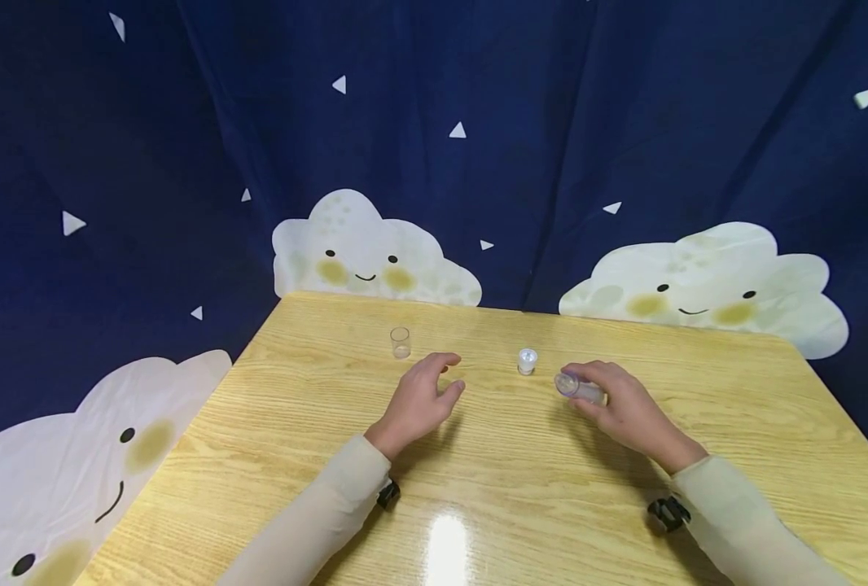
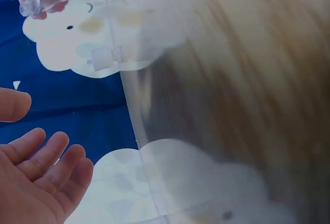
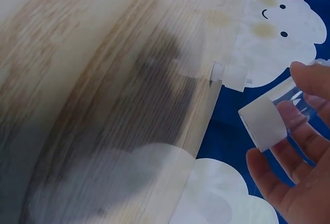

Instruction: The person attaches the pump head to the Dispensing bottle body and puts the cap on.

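Above the worktop (image 1: 522, 464), right of centre: clear tube (image 1: 588, 392), tilted, its rimmed end toward the left; a white band shows around one end.
Right hand (image 1: 628, 407): thumb and fingers bent about the tube, pinching it from opposite sides.
Advised grip: light, even pressure well behind the rim, probably best for keeping the smooth tube from slipping or turning.
White-topped piece (image 1: 527, 360): on the worktop, between the hands, nearer the right; easily knocked, so ample clearance is prudent.
Left hand (image 1: 419, 399): empty, fingers gently curved, thumb well apart; suitably shaped for steadying.
Clear cup (image 1: 401, 343): upright, just beyond the left hand.
Background: dark blue curtain (image 1: 419, 163).
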A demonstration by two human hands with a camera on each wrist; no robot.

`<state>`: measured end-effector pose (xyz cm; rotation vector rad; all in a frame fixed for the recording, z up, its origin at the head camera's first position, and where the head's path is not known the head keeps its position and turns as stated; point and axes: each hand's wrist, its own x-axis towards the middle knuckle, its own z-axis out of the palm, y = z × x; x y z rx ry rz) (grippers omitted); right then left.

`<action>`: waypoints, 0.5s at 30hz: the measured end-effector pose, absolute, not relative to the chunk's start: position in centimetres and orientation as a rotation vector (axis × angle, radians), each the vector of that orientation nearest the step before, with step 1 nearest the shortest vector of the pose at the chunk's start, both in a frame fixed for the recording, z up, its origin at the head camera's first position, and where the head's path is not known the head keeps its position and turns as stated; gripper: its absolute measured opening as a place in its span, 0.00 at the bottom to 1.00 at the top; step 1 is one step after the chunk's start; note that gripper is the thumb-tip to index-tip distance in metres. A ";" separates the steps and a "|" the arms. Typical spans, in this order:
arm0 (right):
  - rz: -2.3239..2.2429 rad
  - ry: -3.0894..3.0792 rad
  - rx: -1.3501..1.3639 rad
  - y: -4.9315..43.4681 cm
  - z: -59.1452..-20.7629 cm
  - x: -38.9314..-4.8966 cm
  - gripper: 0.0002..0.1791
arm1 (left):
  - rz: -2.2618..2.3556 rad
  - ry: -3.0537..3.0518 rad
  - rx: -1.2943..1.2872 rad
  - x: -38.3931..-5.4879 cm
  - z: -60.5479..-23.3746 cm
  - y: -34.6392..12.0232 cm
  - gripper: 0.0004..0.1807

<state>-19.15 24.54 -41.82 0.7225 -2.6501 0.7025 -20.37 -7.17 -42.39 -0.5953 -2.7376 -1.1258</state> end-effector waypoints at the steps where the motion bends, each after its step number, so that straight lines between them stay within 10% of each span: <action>1: 0.705 -2.655 0.720 24.6 -41.8 -19.1 0.24 | -1.126 -2.741 -0.595 -20.5 -42.5 -7.2 0.23; 15: 0.726 -2.622 0.769 24.7 -42.4 -19.5 0.24 | -1.034 -2.853 -0.627 -24.2 -42.0 -4.9 0.23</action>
